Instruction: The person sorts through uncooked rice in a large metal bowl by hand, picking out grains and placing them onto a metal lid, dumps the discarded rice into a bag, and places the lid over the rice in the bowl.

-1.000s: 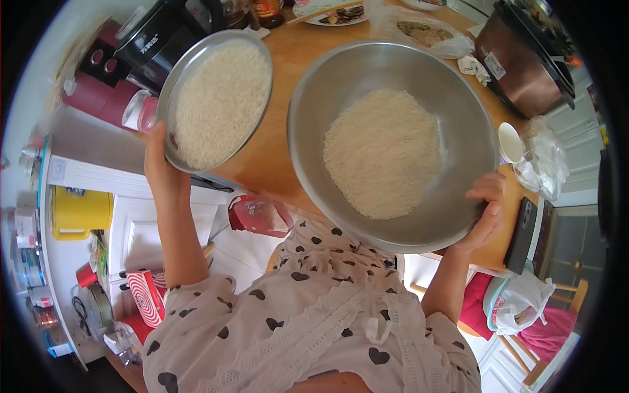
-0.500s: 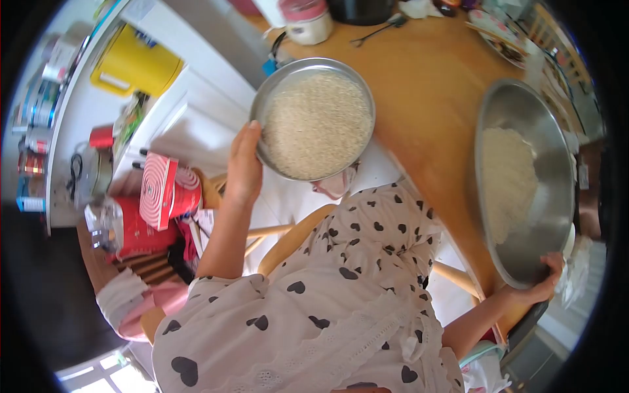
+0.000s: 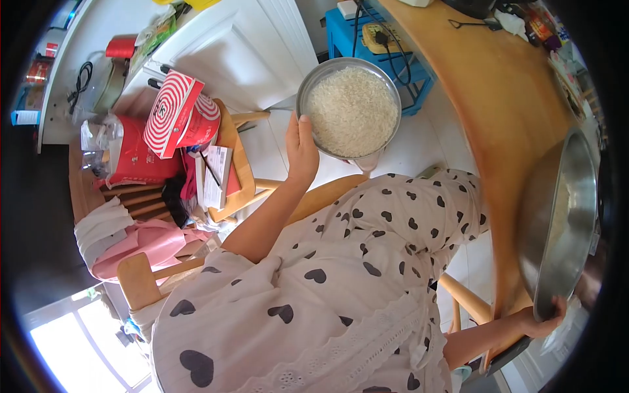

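Observation:
My left hand (image 3: 303,154) grips the left rim of a shallow round metal dish, its thumb lying over the edge. White rice grains (image 3: 354,110) fill most of the dish (image 3: 303,99), which is held above the floor, left of the table. At the far right, my right hand (image 3: 545,319) has its fingers around the near rim of a large steel bowl (image 3: 534,229). That bowl is tilted at the table's edge, so its inside shows only as a narrow strip. Pale contents (image 3: 560,209) are partly visible in it; their kind is hard to make out here.
A wooden table (image 3: 504,85) curves along the right. Behind the dish stands a blue stool (image 3: 341,39) with a power strip (image 3: 386,40) and cables. On the left, a wooden chair (image 3: 239,164) and a red-and-white striped box (image 3: 173,114) stand by white cabinets (image 3: 229,59).
The view has turned, bringing the blue stool into sight. My left hand and the rice dish appear farther right. The steel bowl now shows more from its side, with less of its contents visible.

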`<state>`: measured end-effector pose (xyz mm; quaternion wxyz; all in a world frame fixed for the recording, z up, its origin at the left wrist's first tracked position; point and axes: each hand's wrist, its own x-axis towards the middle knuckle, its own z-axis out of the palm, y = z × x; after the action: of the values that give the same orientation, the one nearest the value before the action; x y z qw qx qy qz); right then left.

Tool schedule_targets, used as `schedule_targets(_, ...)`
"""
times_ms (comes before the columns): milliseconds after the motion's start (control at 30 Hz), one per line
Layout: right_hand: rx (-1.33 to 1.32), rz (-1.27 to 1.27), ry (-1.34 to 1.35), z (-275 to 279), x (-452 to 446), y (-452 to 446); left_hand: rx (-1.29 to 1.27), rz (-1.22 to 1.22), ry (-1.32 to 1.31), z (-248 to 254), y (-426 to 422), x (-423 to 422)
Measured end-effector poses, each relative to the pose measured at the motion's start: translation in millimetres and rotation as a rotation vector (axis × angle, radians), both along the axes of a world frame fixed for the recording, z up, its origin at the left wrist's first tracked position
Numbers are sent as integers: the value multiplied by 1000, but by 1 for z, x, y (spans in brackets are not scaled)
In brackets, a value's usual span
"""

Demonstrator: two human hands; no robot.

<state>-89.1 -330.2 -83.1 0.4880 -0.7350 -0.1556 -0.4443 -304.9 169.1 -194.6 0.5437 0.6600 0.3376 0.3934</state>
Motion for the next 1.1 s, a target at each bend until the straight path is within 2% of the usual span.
schedule_targets(467,-7,80,-24,2,13,-19,-42,-27,102,-58,-4,-7)
schedule_targets(767,59,75,28,0,8,-26,-143,-30,272,-134,17,-29)
schedule_targets(833,12,37,13,2,4,-18,-119,-56,367,-145,21,-30)
schedule_targets(933,4,69,19,2,1,-20,-214,-67,371,-157,15,-22)
schedule_targets(1100,-11,68,21,4,0,-23,-139,-72,434,-191,20,-3)
